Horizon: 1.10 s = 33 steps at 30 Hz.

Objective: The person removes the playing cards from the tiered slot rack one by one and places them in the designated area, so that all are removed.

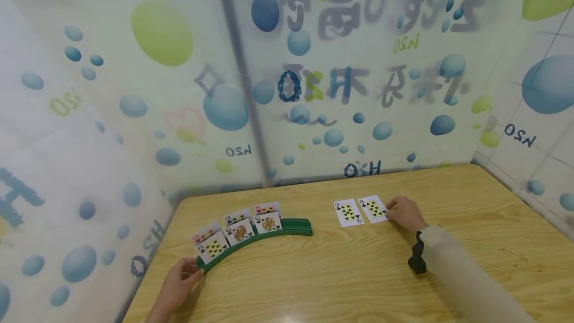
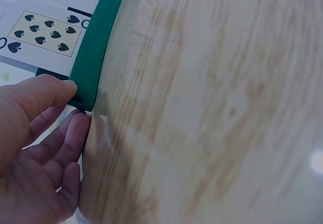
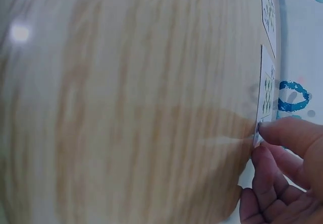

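Observation:
At the front left end of a curved green card holder (image 1: pixel 297 227), my left hand (image 1: pixel 176 283) grips its tip. The left wrist view shows the thumb (image 2: pixel 55 90) on the holder's front side, with the other fingers curled behind and below. Playing cards stand in the holder in two rows, including a spade number card (image 1: pixel 213 248) and two face cards (image 1: pixel 239 232). Farther right, my right hand (image 1: pixel 407 213) pinches the near right edge of a black-suit card (image 1: pixel 372 209) between thumb and fingers. Another black-suit card (image 1: pixel 348 213) lies face up just left of it.
The wooden table (image 1: pixel 323 273) meets a patterned curtain (image 1: pixel 314 143) along its back edge. A second curtain side (image 1: pixel 529 163) borders it on the right. A black strap device (image 1: pixel 417 255) sits on my right wrist, below a pale sleeve (image 1: pixel 466 273).

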{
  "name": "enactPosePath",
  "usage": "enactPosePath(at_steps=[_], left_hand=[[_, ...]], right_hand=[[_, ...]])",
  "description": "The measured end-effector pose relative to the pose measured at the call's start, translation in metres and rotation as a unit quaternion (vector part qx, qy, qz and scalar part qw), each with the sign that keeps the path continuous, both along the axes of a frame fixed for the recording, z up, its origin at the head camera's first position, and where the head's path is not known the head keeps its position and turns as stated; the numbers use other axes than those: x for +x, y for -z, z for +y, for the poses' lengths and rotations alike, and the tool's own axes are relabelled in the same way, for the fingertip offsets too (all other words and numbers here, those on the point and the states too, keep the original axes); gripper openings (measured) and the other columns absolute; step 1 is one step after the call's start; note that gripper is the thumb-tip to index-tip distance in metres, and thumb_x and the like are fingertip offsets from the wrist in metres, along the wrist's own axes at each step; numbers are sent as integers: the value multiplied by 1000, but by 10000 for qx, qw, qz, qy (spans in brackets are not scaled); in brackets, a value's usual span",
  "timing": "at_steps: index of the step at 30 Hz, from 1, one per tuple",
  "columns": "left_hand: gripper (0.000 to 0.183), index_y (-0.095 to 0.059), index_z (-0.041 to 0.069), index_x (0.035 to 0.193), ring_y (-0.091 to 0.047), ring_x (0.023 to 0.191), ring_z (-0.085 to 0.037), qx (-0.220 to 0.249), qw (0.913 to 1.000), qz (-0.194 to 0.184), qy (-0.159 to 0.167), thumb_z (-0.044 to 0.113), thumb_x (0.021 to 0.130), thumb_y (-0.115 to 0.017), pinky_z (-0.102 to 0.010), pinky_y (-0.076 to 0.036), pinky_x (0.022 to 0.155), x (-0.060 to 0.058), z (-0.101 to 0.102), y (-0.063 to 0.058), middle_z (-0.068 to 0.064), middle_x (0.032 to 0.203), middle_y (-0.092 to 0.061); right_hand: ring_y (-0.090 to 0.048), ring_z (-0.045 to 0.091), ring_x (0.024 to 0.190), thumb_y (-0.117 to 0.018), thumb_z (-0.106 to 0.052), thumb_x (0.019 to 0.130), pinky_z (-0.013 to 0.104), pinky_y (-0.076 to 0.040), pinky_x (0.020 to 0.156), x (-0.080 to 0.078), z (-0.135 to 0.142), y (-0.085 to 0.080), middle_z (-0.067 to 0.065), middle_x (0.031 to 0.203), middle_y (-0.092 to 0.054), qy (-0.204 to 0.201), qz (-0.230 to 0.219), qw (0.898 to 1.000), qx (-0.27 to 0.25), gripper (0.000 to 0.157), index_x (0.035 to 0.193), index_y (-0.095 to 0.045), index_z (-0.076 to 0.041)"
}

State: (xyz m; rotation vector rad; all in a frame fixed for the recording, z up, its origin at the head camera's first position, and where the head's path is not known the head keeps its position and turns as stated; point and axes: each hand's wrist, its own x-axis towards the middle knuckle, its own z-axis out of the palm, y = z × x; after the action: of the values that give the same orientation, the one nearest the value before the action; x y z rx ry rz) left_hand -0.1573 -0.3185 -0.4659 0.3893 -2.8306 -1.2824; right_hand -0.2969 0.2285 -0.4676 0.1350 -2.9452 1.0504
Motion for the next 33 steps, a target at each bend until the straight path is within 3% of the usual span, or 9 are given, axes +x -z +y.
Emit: enactPosePath(at_steps=[11, 21, 33], left_hand=[[30, -49, -9, 107, -56, 87, -28, 21, 10000, -63, -55, 9, 86, -60, -39, -46, 73, -2, -1, 3, -17, 95, -58], [30, -49, -10, 107, -56, 87, -28, 93, 9998, -108, -119, 9, 86, -60, -37, -46, 72, -2, -1, 3, -17, 95, -57], [31, -49, -10, 107, -56, 87, -28, 110, 9998, -100, -95, 10, 86, -60, -37, -46, 71, -2, -1, 3, -16, 95, -58]], right_hand=[[-53, 24, 74, -54, -9, 87, 33, -43, 60, 0, 1, -3, 19, 91, -59, 356, -224, 9964, -732, 33, 113, -55, 11], [-49, 19, 66, -58, -8, 86, 30, -39, 55, 3, -40, -17, 10, 80, -58, -116, 223, 9968, -758, 23, 105, -62, 6], [-49, 15, 63, -60, -6, 85, 29, -41, 54, 7, -104, -23, 3, 74, -57, -918, 374, 9889, -1108, 18, 102, -65, 2]])
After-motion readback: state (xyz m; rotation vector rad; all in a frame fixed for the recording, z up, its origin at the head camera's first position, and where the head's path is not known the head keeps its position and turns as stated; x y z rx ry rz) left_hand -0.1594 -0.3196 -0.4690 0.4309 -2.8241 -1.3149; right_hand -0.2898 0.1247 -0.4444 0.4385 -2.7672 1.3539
